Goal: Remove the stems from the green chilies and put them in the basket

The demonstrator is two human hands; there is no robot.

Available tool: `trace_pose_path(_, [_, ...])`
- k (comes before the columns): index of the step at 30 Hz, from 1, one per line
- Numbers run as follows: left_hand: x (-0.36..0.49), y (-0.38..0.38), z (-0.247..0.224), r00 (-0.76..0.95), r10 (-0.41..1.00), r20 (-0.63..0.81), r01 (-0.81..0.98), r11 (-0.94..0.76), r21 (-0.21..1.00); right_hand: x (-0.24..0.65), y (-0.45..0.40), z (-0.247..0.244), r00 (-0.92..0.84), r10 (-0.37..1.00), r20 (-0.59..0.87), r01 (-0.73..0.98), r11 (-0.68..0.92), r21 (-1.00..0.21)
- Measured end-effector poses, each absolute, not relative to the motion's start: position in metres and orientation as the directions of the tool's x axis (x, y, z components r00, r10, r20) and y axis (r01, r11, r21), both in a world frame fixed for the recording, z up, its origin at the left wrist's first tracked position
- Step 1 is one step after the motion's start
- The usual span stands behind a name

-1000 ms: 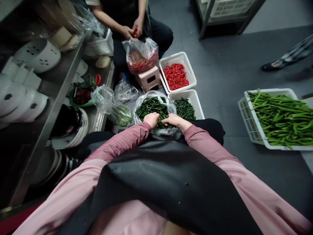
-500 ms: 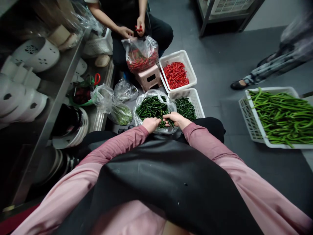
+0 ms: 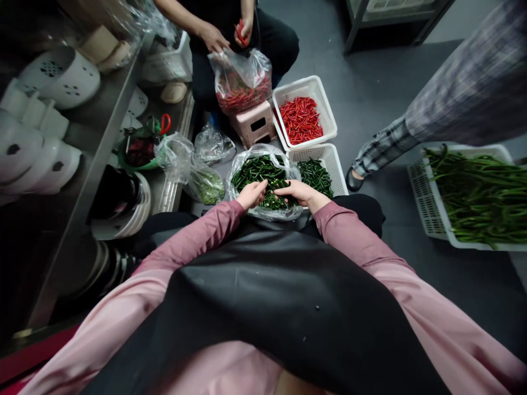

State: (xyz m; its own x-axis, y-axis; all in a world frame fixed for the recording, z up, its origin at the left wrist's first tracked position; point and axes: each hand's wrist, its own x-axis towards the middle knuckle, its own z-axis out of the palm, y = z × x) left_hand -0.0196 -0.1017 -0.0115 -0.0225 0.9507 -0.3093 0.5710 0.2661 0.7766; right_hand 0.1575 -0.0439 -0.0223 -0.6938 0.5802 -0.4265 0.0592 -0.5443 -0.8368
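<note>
Between my knees stands a clear plastic bag (image 3: 274, 213) full of dark green chili peppers (image 3: 256, 170). My right hand (image 3: 300, 191) is closed around several green chilies over the bag. Close by on its left, my left hand (image 3: 252, 195) pinches with thumb and forefinger at the stem end of a chili; the tip itself is small and partly hidden. Just beyond my right hand, a white basket (image 3: 338, 169) holds more green chilies (image 3: 315, 175). Behind it, another white basket (image 3: 327, 112) contains red chilies (image 3: 300, 119).
Opposite me a person's hands (image 3: 242, 32) hold red chilies above a plastic bag (image 3: 242, 88) on a pink stool (image 3: 257, 123). A passer-by's leg (image 3: 381, 145) stands at right, near a crate (image 3: 430, 203) of long green vegetables. Metal shelving (image 3: 105, 137) with dishes lines the left.
The passer-by has stepped closer, now partly covering the right crate. My hands stay over the bag, slightly further apart. The view has shifted a little.
</note>
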Motion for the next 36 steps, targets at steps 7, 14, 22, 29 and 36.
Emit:
trace_pose_path(7, [-0.022,-0.066,-0.017,0.077,0.984,-0.158,0.936,-0.017,0.351,0.159,-0.043,-0.011,-0.643,0.525,-0.557,0.082,-0.677,-0.732])
trace_pose_path(14, [0.000,-0.079,-0.056,0.371,0.842,-0.393,0.927,-0.359,0.106,0.167,-0.033,-0.008,-0.382,0.651,-0.656,-0.048,-0.723,-0.689])
trace_pose_path(22, [0.002,-0.073,-0.068,0.499,0.784,-0.369,0.860,-0.499,0.105,0.166,-0.033,-0.015,-0.401,0.717,-0.570,-0.065,-0.643,-0.763])
trace_pose_path(29, [0.007,-0.076,-0.075,0.427,0.820,-0.381,0.904,-0.403,0.144,0.162,-0.033,-0.015,-0.351,0.743,-0.570,-0.064,-0.626,-0.777])
trace_pose_path(36, [0.004,-0.069,-0.085,0.282,0.872,-0.400,0.944,-0.177,0.279,0.164,-0.033,-0.017,-0.305,0.773,-0.556,-0.070,-0.601,-0.796])
